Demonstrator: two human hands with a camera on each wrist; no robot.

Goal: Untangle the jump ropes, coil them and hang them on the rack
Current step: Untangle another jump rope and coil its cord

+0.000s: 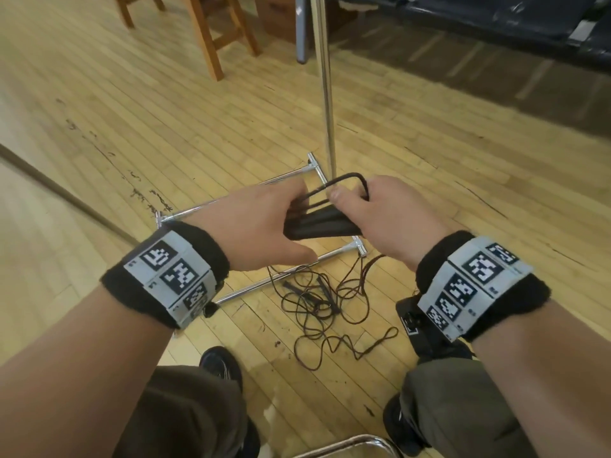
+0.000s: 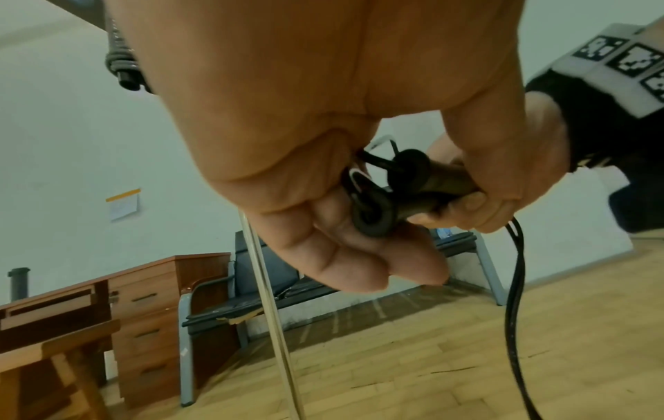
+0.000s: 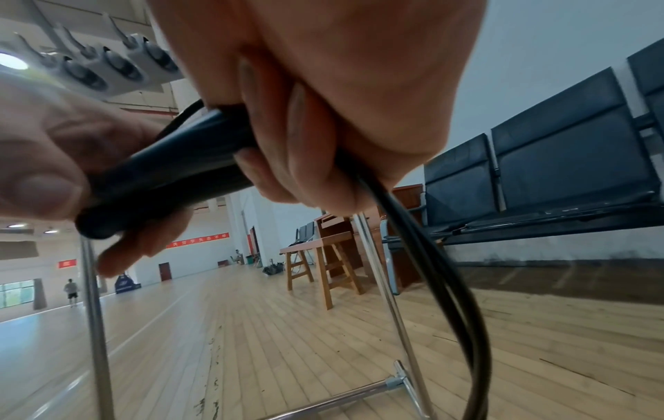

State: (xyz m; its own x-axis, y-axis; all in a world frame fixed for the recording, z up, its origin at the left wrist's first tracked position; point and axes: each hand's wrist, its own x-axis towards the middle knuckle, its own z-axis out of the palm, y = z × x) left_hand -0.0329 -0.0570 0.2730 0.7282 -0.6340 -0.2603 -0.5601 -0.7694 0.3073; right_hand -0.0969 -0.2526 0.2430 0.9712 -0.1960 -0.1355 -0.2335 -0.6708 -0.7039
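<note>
Both hands hold one black jump rope in front of me, its two handles [image 1: 322,224] bunched side by side. My left hand [image 1: 261,223] grips the handles' capped ends [image 2: 373,216] between thumb and curled fingers. My right hand [image 1: 380,209] wraps the other end of the handles [image 3: 172,170] together with the black cord [image 3: 449,284], which hangs down in doubled strands. A short cord loop [image 1: 347,178] arches over my right thumb. A tangle of thin brown ropes [image 1: 320,302] lies on the floor below. The chrome rack's pole [image 1: 325,94] rises just beyond my hands.
The rack's base frame [image 1: 231,201] sits on the wooden floor, its hooks [image 3: 108,65] overhead. Wooden stools [image 1: 218,31], a desk [image 2: 143,307] and a row of dark seats [image 3: 560,159] stand behind it. A chrome rail [image 1: 350,446] lies by my feet. A person [image 3: 71,291] stands far off.
</note>
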